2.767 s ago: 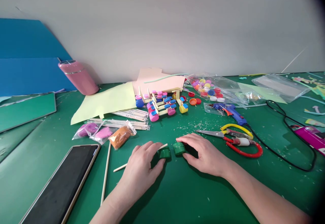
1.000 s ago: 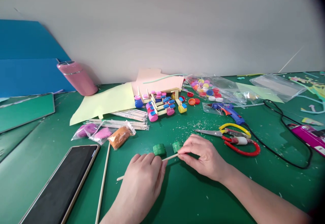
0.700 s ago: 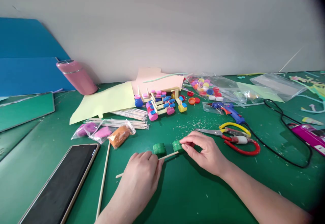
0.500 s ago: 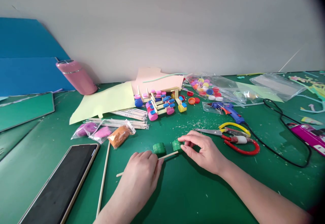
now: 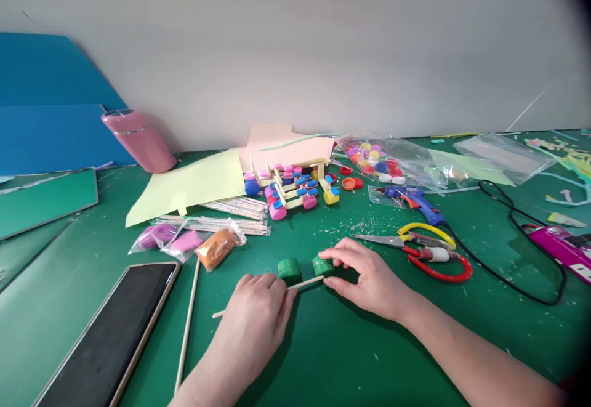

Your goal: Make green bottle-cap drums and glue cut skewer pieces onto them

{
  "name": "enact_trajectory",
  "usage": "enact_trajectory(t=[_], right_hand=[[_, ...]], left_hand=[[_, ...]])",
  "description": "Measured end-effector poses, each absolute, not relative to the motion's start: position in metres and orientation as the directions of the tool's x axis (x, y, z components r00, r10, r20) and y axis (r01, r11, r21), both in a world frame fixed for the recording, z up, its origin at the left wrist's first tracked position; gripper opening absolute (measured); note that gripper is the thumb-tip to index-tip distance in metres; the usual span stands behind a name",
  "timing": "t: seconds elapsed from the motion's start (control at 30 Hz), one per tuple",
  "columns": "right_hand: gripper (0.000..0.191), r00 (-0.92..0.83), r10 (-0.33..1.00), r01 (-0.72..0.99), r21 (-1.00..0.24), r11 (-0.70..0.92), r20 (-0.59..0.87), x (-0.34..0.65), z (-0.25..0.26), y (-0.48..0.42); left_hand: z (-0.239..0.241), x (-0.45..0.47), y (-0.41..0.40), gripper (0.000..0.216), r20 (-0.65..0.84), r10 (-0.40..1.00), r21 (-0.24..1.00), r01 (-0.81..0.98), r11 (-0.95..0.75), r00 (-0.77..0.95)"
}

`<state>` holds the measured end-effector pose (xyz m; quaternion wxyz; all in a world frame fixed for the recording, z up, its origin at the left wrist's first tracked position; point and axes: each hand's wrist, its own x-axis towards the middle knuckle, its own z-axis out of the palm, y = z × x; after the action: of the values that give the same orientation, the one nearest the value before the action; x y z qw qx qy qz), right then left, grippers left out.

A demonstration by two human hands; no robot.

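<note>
My left hand (image 5: 258,308) is closed over a thin wooden stick (image 5: 307,282), which pokes out on both sides of it just above the table. Right behind the stick stands one short round green cap (image 5: 289,269). A second green cap (image 5: 322,265) is at the fingertips of my right hand (image 5: 360,274). The index finger rests on its top, while the thumb lies lower, by the stick's right end. Part of this cap is hidden by the fingers. Whether the thumb touches the stick, I cannot tell.
Scissors (image 5: 415,247) and a blue glue gun (image 5: 410,201) lie right. Small wheeled stick models (image 5: 295,191) stand behind, near a bag of coloured caps (image 5: 373,154). A phone (image 5: 111,333), another stick (image 5: 188,327) and wrapped clay (image 5: 217,248) are left; a pink bottle (image 5: 141,140) stands farther back.
My right thumb has moved down and left, off the right green cap to the stick's end, and the index finger has shifted slightly left over the cap. My left hand stays almost still.
</note>
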<state>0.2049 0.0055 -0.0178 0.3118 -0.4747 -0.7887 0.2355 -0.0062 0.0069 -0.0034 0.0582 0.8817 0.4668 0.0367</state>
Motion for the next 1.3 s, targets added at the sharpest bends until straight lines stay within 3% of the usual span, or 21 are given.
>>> enact_trajectory(t=[0.8,0.97,1.13,1.3], right_hand=[[0.031,-0.356,0.907,0.597,-0.692,0.406,0.225,0.204,-0.019,0.006],[0.032,-0.351,0.895,0.561,-0.703,0.438,0.277,0.205,-0.019,0.005],[0.028,-0.198,0.855,0.505,-0.697,0.508,0.480,0.207,-0.015,0.004],[0.021,0.047,0.828,0.616,-0.668,0.416,0.559,0.223,-0.009,0.012]], left_hand=[[-0.006,-0.006,0.007,0.037,0.007,0.830,0.173,0.817,-0.551,0.558],[-0.007,-0.006,0.008,0.036,0.027,0.828,0.177,0.813,-0.555,0.560],[-0.003,-0.008,0.005,0.034,0.110,0.774,0.221,0.744,-0.631,0.624],[0.000,-0.009,0.003,0.032,0.256,0.753,0.273,0.702,-0.658,0.606]])
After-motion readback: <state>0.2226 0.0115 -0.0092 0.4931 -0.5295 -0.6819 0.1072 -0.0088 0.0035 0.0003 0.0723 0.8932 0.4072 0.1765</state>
